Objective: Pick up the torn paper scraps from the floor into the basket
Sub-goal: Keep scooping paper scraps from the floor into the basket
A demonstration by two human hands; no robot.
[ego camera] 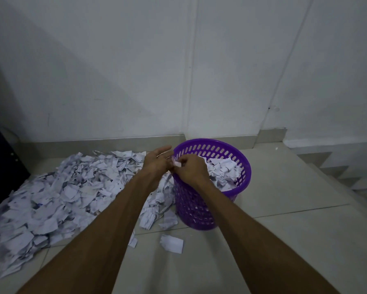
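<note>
Head view: my right hand [191, 168] pinches a paper scrap [177, 164] off my open left hand [157, 162] above the half-full basket [245, 166]; a big pile [57, 194] left of my hands remains.

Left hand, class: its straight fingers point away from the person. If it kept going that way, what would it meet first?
Most likely the near-left rim of the purple basket: the left hand has its fingertips right beside it. Depth is unclear, so it might pass just left and reach the wall.
</note>
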